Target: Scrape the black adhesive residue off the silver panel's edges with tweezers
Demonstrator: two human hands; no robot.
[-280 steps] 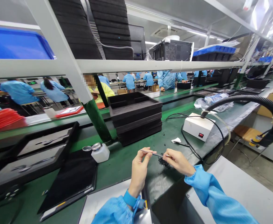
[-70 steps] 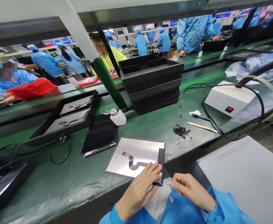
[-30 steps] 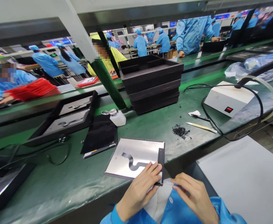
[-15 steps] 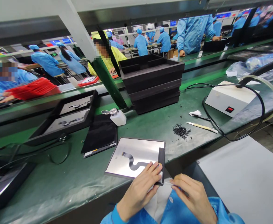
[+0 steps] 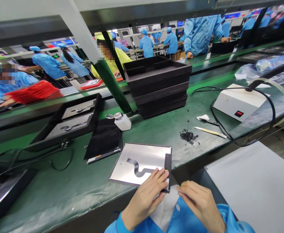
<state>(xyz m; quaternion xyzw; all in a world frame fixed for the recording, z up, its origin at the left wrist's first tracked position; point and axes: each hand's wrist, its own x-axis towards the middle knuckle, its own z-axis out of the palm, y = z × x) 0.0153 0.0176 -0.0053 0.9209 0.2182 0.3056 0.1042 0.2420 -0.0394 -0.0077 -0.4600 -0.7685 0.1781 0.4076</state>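
A flat display panel (image 5: 129, 158) lies silver back up at the bench's front edge, with a dark ribbon cable (image 5: 137, 170) curving across it. My left hand (image 5: 148, 195) holds its near right corner, fingers resting on top and the thumb at the edge. Just right of that corner, my right hand (image 5: 198, 200) is closed in a pinch. A thin, whitish sliver seems to show at its fingertips, too faint to identify. Left of the panel lie black-faced display panels (image 5: 105, 139), stacked. Behind them stands a white dispenser bottle (image 5: 123, 122) with its metal lid flipped up.
Black trays (image 5: 158, 87) are stacked at the back; another tray (image 5: 93, 123) holds two panels. Black scraps (image 5: 189, 136), a pale-handled blade tool (image 5: 211, 132) and a white box (image 5: 240, 102) with cables lie to the right. Co-workers (image 5: 202, 35) are across the line.
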